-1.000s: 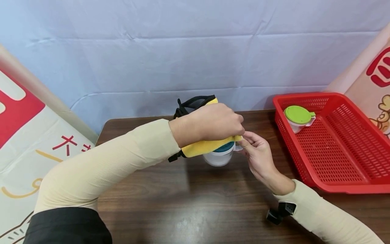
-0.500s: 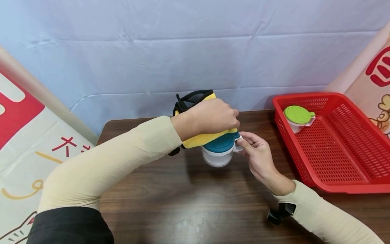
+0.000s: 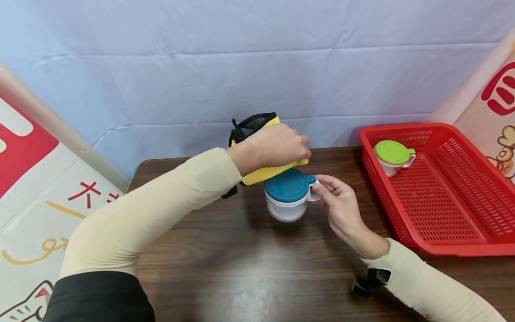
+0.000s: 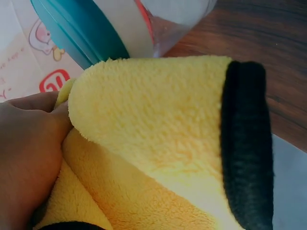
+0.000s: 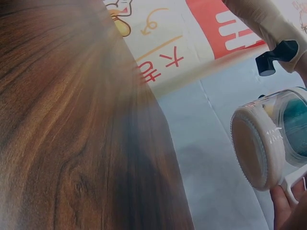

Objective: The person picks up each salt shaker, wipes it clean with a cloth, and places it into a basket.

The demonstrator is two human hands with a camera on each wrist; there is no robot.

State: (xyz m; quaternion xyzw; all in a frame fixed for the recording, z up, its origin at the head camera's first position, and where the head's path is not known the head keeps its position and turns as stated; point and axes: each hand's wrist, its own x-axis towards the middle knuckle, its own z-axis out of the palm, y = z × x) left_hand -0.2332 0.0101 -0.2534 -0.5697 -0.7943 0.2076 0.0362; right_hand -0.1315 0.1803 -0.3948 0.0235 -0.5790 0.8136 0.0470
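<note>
In the head view my right hand [image 3: 342, 208] pinches the white handle of a clear seasoning jar [image 3: 286, 211] with a blue lid [image 3: 287, 184]. The jar is upright over the table, and its pale base [image 5: 252, 148] faces the right wrist camera. My left hand [image 3: 273, 145] grips a folded yellow cloth [image 3: 271, 173] with black edging, just behind and left of the lid. In the left wrist view the fluffy cloth [image 4: 153, 105] is bunched by the fingers and overlaps the edge of the teal lid [image 4: 81, 28]. The left palm side is hidden from the head view.
A red plastic basket [image 3: 388, 205] stands to the right, with a green-lidded jar [image 3: 392, 153] in its back left corner. Wood-grain table [image 3: 225, 264] extends in front of the hands. A pale sheet [image 3: 201, 80] hangs behind the table.
My left hand and the cloth have moved back and slightly left, off the jar's top, so the blue lid now shows. My right hand stays on the handle.
</note>
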